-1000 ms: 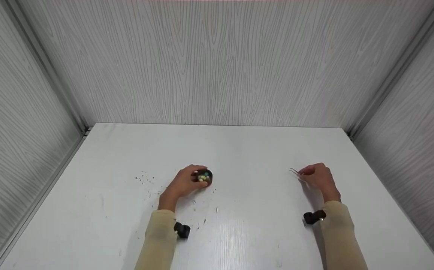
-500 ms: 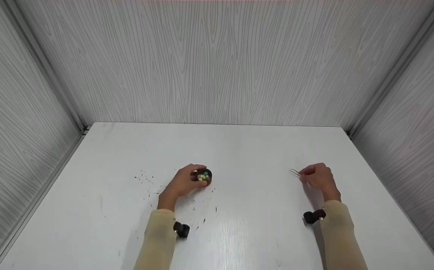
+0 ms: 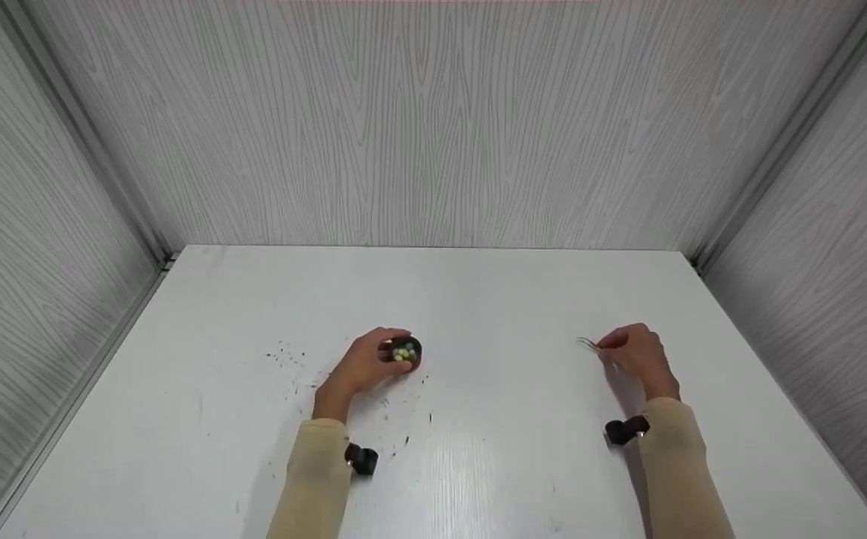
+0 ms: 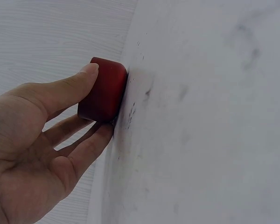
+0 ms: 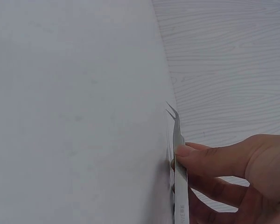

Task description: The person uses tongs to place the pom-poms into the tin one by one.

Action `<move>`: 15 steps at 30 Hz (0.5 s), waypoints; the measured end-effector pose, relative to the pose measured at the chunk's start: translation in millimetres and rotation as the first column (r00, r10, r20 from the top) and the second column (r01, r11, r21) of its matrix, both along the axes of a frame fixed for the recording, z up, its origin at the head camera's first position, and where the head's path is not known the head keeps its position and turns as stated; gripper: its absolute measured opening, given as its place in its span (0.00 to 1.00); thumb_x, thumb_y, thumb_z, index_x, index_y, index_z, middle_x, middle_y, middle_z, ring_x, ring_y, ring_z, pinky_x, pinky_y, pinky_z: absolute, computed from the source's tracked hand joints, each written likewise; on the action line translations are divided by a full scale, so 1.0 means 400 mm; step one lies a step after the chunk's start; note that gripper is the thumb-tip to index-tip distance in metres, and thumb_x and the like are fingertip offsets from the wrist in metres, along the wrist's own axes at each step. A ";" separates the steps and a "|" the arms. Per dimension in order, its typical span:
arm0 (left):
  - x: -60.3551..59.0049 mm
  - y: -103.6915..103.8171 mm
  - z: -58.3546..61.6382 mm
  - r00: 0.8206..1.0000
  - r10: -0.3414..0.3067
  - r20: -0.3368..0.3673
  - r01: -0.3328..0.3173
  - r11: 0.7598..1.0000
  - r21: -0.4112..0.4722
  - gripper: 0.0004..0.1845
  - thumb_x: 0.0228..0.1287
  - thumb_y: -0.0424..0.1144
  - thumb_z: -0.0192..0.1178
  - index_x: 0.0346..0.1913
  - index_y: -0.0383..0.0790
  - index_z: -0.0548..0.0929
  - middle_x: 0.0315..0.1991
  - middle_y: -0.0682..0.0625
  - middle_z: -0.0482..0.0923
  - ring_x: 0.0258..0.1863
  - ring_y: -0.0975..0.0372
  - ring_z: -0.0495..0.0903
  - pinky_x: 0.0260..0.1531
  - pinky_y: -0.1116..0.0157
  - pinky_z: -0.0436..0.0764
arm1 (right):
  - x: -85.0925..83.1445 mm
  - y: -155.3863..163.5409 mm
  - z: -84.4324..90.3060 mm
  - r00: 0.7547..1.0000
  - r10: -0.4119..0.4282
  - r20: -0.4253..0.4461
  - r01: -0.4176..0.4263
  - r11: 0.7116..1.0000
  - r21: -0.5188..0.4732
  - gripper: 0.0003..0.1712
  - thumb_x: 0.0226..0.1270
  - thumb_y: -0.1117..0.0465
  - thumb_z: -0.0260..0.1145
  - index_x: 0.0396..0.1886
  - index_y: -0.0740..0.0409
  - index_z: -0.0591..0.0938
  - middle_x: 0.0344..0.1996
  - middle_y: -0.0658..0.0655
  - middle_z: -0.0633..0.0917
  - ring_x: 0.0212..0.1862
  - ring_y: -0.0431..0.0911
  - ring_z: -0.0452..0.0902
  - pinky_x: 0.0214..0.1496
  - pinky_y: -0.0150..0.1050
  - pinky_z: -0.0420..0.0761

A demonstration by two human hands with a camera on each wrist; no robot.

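On the left of the table in the head view, my left hand grips a small round cup between thumb and fingers. Several small pastel balls lie inside it, yellow, green and whitish. From the side, in the left wrist view, the cup is dark red and stands at the table surface. My right hand, well apart on the right, pinches metal tweezers between thumb and fingers. Their thin bent tips are parted, with nothing between them, and point left in the head view.
The white table ends at a grey wood-grain wall at the back, with panels at both sides. Dark specks and crumbs are scattered around the left hand. A small black camera sits on each wrist.
Both hands stay nearly in place. The tweezers turn very slightly in my right fingers, and the cup remains in my left hand.
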State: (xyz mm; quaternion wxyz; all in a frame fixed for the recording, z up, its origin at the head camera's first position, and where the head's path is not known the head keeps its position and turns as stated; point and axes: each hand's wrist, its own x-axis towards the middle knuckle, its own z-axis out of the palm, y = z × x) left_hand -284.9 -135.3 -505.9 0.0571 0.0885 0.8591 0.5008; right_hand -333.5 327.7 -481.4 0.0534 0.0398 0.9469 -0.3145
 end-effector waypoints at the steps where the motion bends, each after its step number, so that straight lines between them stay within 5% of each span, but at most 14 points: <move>1: 0.000 0.000 0.000 1.000 -0.003 -0.003 0.003 1.000 -0.002 0.29 0.67 0.34 0.70 0.70 0.44 0.77 0.66 0.40 0.76 0.69 0.43 0.76 0.70 0.46 0.76 | 0.000 0.000 0.002 1.000 0.000 -0.003 0.000 1.000 0.003 0.14 0.67 0.63 0.70 0.50 0.63 0.88 0.49 0.67 0.88 0.51 0.56 0.83 0.48 0.44 0.82; 15: 0.000 -0.006 -0.002 1.000 -0.002 0.000 0.002 1.000 -0.022 0.29 0.68 0.36 0.69 0.71 0.45 0.76 0.67 0.40 0.75 0.71 0.43 0.74 0.72 0.45 0.74 | 0.011 -0.011 0.017 0.998 0.029 -0.052 -0.028 0.999 0.023 0.17 0.69 0.62 0.67 0.53 0.65 0.87 0.53 0.69 0.86 0.55 0.62 0.81 0.56 0.55 0.82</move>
